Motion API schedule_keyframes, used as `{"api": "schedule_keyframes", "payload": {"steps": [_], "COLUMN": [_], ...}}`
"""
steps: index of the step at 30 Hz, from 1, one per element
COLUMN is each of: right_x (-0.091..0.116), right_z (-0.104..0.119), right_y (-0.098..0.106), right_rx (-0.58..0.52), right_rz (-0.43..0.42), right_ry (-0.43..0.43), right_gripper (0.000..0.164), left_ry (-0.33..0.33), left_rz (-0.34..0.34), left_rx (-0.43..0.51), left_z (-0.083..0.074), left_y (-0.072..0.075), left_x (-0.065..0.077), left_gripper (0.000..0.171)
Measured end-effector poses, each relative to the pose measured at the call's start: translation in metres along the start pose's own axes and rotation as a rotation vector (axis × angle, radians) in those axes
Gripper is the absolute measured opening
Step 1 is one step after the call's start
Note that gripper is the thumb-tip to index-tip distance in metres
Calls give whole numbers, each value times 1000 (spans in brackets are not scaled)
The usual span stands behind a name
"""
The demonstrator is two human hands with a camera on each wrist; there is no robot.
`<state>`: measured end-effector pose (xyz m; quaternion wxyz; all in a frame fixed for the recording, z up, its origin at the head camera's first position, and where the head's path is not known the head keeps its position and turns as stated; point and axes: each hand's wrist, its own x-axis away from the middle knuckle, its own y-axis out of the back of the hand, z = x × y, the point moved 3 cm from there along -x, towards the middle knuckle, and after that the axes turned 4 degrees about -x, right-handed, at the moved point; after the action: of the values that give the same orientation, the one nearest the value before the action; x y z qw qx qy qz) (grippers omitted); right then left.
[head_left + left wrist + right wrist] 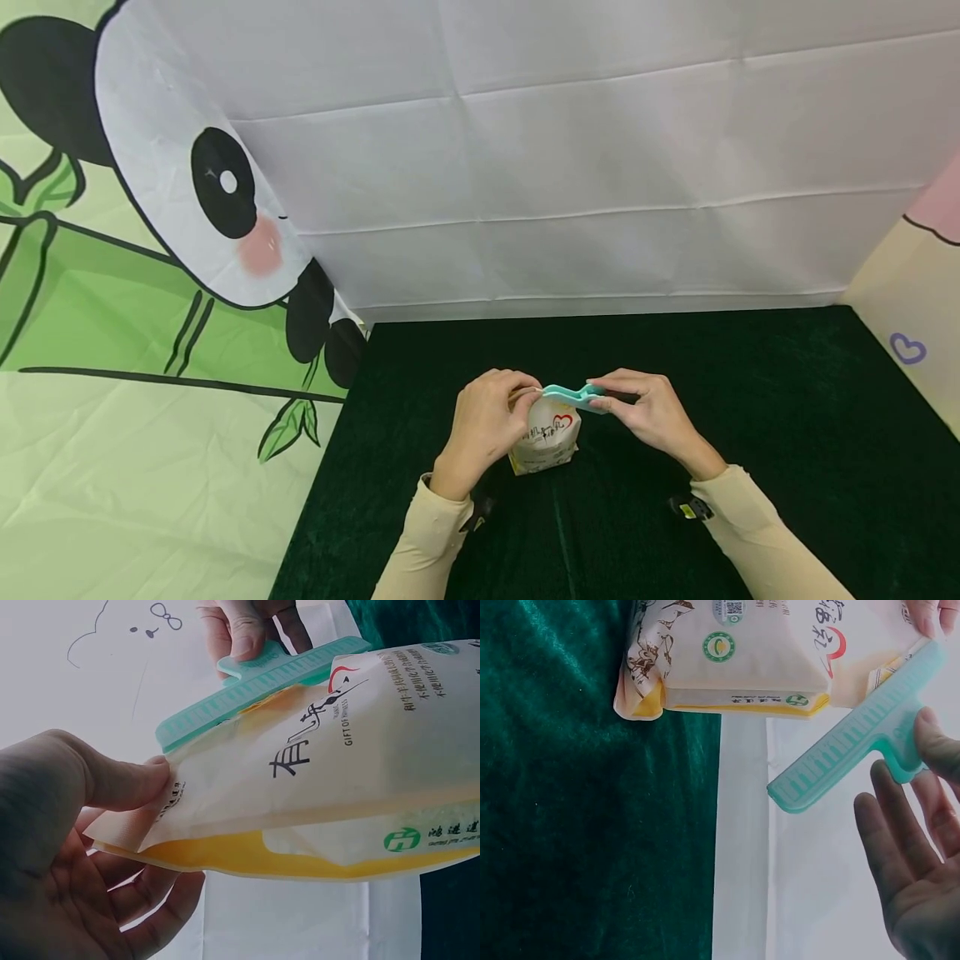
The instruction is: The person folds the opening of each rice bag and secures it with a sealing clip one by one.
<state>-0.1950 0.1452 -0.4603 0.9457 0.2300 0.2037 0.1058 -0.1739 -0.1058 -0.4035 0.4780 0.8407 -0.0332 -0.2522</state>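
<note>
A cream and yellow food bag (547, 442) with printed lettering and a red heart stands on the dark green cloth. My left hand (489, 425) pinches the bag's top edge between thumb and fingers, which shows closely in the left wrist view. A long turquoise bag clip (255, 694) lies slanted along the bag's top. My right hand (647, 412) pinches the clip's handle with thumb and fingertips. In the right wrist view one end of the clip (855, 735) sticks out past the bag (742, 656). Whether the clip grips the bag's top cannot be told.
Dark green velvety cloth (750, 375) covers the table. A white creased sheet (585, 150) hangs behind it. At the left is a printed panda and bamboo backdrop (150, 292); a cream and pink panel (915, 292) stands at the right.
</note>
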Motion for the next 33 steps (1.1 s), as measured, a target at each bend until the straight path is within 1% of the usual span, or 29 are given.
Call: {"api": "schedule_keyframes", "payload": {"steps": [14,25,33], "right_x": [-4,-5,-6], "right_z": [-6,-9,-11], "right_y": [-4,-8,-7], "right_rx": [-24,-68,-67], "right_rz": [20,26,45], "right_ry": [3,4,10], "right_gripper": [25,24,25], "left_ry": [5,14,11], "left_rz": [-10,-14,-2], "left_rx": [10,71,94], "left_z": [4,6,7], "left_y": [-1,-3,-3], "left_x": [0,0,-1], "left_gripper": [8,9,9]}}
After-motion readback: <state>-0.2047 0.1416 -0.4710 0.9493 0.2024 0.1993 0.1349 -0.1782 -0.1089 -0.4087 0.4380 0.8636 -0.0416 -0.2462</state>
